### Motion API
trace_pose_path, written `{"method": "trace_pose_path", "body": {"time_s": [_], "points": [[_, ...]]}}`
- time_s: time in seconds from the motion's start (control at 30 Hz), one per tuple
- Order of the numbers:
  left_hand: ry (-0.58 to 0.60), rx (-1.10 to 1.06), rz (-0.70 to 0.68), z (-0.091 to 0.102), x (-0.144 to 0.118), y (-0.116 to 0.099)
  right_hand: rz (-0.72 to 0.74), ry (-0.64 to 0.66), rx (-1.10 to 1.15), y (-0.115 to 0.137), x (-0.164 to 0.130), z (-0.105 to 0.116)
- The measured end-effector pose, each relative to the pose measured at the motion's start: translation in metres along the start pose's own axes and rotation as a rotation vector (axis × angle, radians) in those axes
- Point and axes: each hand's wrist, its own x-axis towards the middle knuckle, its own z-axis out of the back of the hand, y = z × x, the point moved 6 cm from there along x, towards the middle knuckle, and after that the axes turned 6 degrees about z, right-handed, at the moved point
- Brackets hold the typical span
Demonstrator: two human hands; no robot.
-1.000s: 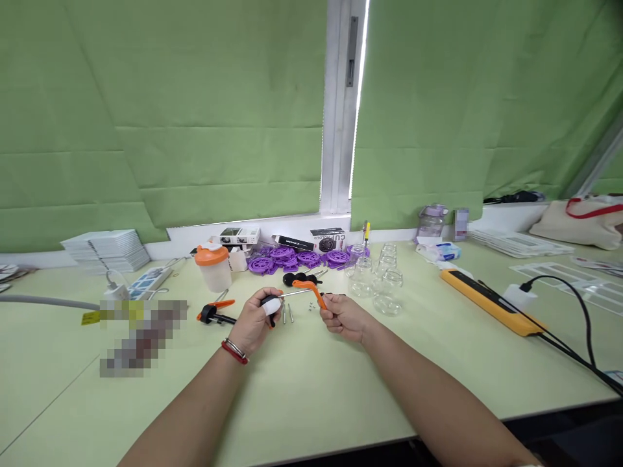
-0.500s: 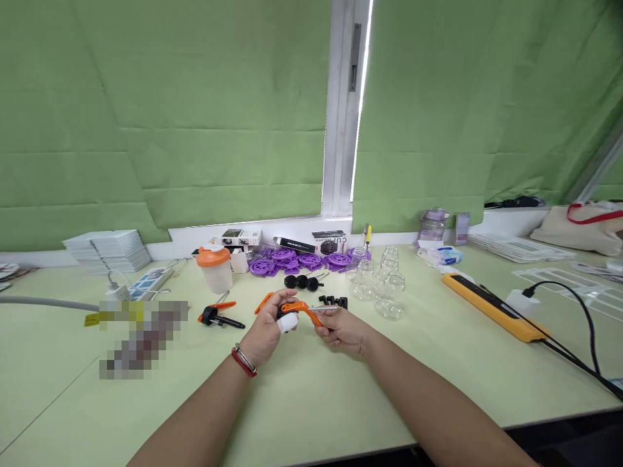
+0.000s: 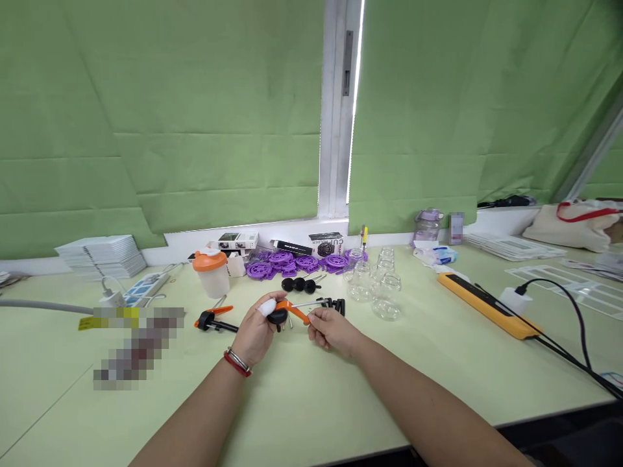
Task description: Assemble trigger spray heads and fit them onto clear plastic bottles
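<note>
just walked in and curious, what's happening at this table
A person sits at a pale green table working a small orange and black tool with both hands. The left hand grips its black end; the right hand pinches the orange arm. A matching tool lies to the left, with purple plastic wheels and clear glass jars behind.
</note>
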Motion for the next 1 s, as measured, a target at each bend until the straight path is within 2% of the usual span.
{"method": "trace_pose_path", "body": {"time_s": [0.1,0.17,0.23,0.33,0.5,0.7,0.83,1.0], "points": [[-0.098,-0.053,-0.074,0.017,0.006,-0.008,0.158,-0.094,-0.424,0.003,0.004,0.001],[-0.152,-0.069,-0.115,0.026,0.009,-0.012,0.207,-0.115,-0.694,0.006,0.007,-0.006],[-0.191,-0.072,-0.144,0.031,0.011,-0.014,0.184,-0.139,-0.901,0.01,0.012,-0.015],[-0.21,-0.059,-0.158,0.034,0.011,-0.014,0.074,-0.17,-1.103,0.016,0.021,-0.028],[-0.229,-0.032,-0.139,0.037,0.012,-0.011,-0.085,-0.184,-1.205,0.027,0.029,-0.042],[-0.309,-0.037,-0.165,0.047,0.012,-0.012,-0.156,-0.141,-1.226,0.029,0.035,-0.042],[-0.325,-0.027,-0.16,0.051,0.014,-0.011,-0.139,-0.128,-1.245,0.029,0.035,-0.039],[-0.312,-0.057,-0.153,0.046,0.014,-0.01,-0.117,-0.102,-1.247,0.032,0.024,-0.036]]}}
